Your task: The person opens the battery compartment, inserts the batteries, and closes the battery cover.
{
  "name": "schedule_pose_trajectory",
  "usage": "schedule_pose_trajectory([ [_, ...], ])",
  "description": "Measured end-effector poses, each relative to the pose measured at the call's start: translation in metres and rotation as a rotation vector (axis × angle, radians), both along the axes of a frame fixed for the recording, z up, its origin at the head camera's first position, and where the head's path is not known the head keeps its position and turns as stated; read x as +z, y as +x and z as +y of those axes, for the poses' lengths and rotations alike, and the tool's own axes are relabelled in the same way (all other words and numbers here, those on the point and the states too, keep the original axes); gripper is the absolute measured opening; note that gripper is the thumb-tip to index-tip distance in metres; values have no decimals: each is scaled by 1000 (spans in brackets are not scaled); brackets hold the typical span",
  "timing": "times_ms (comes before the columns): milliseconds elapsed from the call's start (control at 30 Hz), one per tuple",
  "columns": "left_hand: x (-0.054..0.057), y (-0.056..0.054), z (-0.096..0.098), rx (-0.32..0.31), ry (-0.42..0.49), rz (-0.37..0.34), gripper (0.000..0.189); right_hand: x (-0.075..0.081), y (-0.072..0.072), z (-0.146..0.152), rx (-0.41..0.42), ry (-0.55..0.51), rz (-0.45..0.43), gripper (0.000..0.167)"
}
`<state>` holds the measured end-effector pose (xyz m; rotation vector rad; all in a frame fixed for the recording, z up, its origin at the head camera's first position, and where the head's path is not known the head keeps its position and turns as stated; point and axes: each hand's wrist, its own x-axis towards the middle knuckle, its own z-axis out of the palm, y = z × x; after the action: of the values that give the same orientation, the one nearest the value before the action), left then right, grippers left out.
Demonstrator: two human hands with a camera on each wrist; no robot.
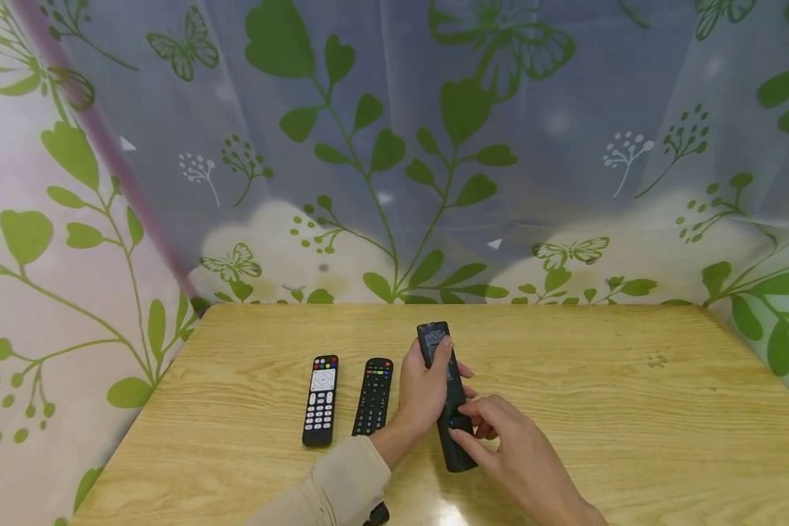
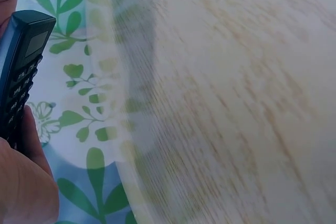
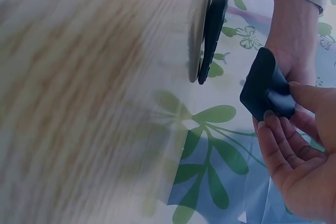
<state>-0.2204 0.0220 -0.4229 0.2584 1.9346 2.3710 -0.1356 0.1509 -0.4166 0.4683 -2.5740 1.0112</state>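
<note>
A black remote control [image 1: 456,394] is held above the table with its labelled back toward the head camera. My left hand [image 1: 424,387] grips it around the upper half, thumb across the back. Its button side [image 2: 21,66] shows in the left wrist view. At the lower half, my right hand [image 1: 522,446] has thumb and fingertips pinched on the remote, where a dark recess and a speck of blue show between them. In the right wrist view the remote's lower end [image 3: 262,85] sits beside the right fingers [image 3: 278,140]; whether they grasp a smaller part is hidden.
To the left on the wooden table [image 1: 598,365] lie a remote with white buttons [image 1: 318,409] and a black remote with coloured buttons [image 1: 373,394], the latter partly behind my left arm. A dark object [image 1: 377,515] pokes out below the sleeve. Leaf-printed cloth [image 1: 381,183] hangs behind.
</note>
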Motion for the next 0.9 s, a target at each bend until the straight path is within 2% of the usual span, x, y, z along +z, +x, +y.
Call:
schedule_pose_trajectory([
  [433,-2,0,-1,-3,19,-1,33,-3,1,-1,-18,16,-29,21],
  [767,-1,0,-1,-4,32,-6,33,-4,2,-1,-57,40,80,25],
  [900,0,0,-1,-1,37,3,33,-3,0,-1,-78,-12,6,31],
])
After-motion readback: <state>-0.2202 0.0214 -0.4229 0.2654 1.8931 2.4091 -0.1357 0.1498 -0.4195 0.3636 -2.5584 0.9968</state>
